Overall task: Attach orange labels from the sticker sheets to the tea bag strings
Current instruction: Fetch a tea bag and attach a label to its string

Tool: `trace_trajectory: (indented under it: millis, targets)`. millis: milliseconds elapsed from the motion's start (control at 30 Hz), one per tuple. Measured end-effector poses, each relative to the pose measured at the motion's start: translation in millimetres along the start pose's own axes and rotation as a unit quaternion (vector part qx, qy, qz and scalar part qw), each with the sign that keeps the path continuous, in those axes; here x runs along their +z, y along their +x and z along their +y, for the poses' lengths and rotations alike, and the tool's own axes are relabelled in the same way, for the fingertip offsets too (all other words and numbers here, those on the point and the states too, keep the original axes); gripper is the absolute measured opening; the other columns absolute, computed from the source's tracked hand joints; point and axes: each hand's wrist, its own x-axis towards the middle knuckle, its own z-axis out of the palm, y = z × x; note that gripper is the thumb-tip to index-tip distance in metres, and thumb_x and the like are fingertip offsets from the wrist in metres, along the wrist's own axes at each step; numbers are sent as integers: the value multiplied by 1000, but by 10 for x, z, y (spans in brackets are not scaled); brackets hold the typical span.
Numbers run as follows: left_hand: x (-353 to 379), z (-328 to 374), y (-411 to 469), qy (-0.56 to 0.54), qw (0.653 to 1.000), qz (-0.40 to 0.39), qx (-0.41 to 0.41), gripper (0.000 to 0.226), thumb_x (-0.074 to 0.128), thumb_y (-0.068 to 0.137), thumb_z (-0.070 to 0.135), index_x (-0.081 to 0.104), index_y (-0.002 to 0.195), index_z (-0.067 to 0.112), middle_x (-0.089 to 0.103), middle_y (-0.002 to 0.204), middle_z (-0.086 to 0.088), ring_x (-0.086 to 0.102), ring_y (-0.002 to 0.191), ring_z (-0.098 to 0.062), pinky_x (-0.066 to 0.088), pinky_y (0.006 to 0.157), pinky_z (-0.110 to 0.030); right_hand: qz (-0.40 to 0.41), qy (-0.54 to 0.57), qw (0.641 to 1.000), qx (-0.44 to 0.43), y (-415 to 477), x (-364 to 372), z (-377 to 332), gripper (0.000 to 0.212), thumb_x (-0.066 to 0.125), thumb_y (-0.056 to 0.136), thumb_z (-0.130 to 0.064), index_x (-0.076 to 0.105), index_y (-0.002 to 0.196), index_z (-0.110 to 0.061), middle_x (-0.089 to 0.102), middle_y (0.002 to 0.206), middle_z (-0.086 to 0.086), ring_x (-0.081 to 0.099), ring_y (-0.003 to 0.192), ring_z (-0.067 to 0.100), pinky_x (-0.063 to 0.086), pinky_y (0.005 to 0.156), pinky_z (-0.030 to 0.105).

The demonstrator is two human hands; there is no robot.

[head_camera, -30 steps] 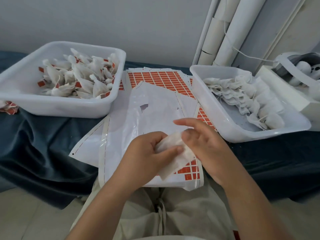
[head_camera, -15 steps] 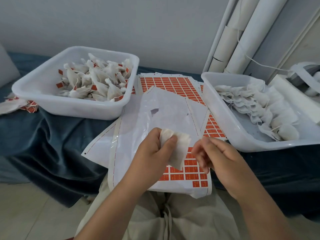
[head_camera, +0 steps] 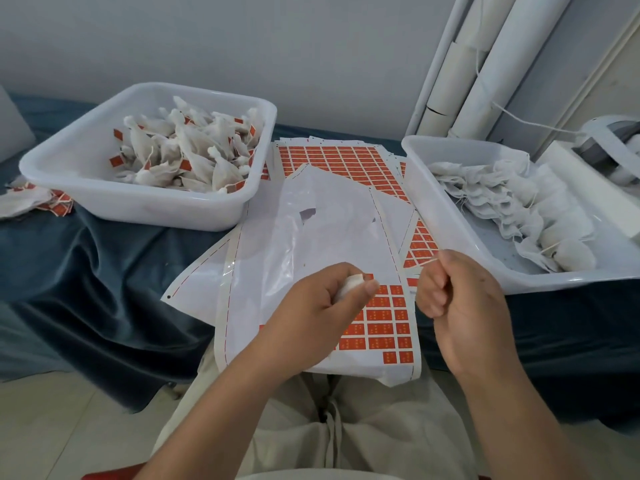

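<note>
My left hand (head_camera: 325, 306) is closed around a white tea bag (head_camera: 351, 284), most of it hidden in my fist. My right hand (head_camera: 457, 299) pinches the bag's thin string (head_camera: 429, 262), which runs up from my fingertips. Both hands hover over a sticker sheet (head_camera: 381, 327) with orange labels left only at its lower right. Another sheet of orange labels (head_camera: 339, 164) lies further back between the tubs.
A white tub (head_camera: 145, 206) at the left holds several labelled tea bags. A white tub (head_camera: 433, 202) at the right holds several unlabelled bags. A dark blue cloth (head_camera: 86, 265) covers the surface. White tubes (head_camera: 485, 64) lean on the wall behind. Loose labelled bags (head_camera: 31, 199) lie far left.
The tea bag has gone from between both hands into my left fist. My right hand has moved off to the right, drawing out the string.
</note>
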Motion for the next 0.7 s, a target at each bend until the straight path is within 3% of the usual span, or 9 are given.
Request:
trace_trajectory:
  millis: [67, 133, 200, 333, 467, 567, 700]
  targets:
    - [-6, -24, -8, 55, 998, -25, 1, 40, 43, 90, 69, 58, 109, 38, 75, 107, 18, 74, 95, -3, 62, 84, -27, 8, -93, 995, -45, -16, 1, 6, 40, 48, 93, -48, 46, 66, -19, 49, 58, -1, 47, 52, 8, 49, 55, 17]
    - [-25, -49, -3, 141, 988, -58, 26, 29, 41, 99, 64, 56, 103, 39, 73, 103, 21, 72, 92, 2, 57, 77, -17, 24, -253, 956, -148, -15, -45, -6, 40, 42, 100, -44, 50, 71, -18, 55, 64, -4, 55, 56, 4, 47, 57, 11]
    - [-53, -72, -1, 199, 975, -89, 41, 30, 41, 104, 58, 62, 100, 37, 72, 103, 23, 70, 92, 4, 56, 78, -18, 49, -341, 914, -214, 3, -107, -35, 43, 39, 105, -43, 55, 76, -15, 62, 77, -9, 63, 67, 3, 44, 59, 6]
    - [-73, -108, 1, 129, 984, -113, 51, 38, 47, 108, 47, 72, 101, 19, 76, 102, 12, 72, 92, -9, 58, 85, -39, 82, -339, 918, -191, 28, -164, -64, 42, 43, 106, -47, 65, 86, -18, 69, 89, -20, 68, 84, -2, 50, 70, 6]
    - [-62, -99, -9, -6, 995, -96, 40, 30, 52, 105, 47, 67, 112, 23, 76, 112, 15, 74, 105, -7, 62, 92, -37, 72, -286, 942, -163, 11, -124, -68, 27, 50, 107, -43, 67, 86, -37, 71, 83, -15, 70, 84, 6, 52, 73, 10]
    - [-69, -90, -17, -50, 993, -100, 43, 40, 54, 98, 56, 69, 116, 23, 77, 116, 14, 75, 108, -9, 63, 92, -38, 63, -257, 956, -128, -8, -48, -67, 24, 53, 103, -46, 67, 85, -38, 73, 84, -12, 72, 82, 8, 55, 71, 12]
    - [-47, -84, -6, -74, 993, -65, 70, 37, 57, 101, 48, 74, 112, 18, 76, 119, 8, 74, 110, -17, 61, 95, -45, 52, -246, 964, -87, -38, 40, -31, 16, 61, 102, -42, 71, 92, -36, 74, 86, -19, 74, 80, 2, 56, 67, 11]
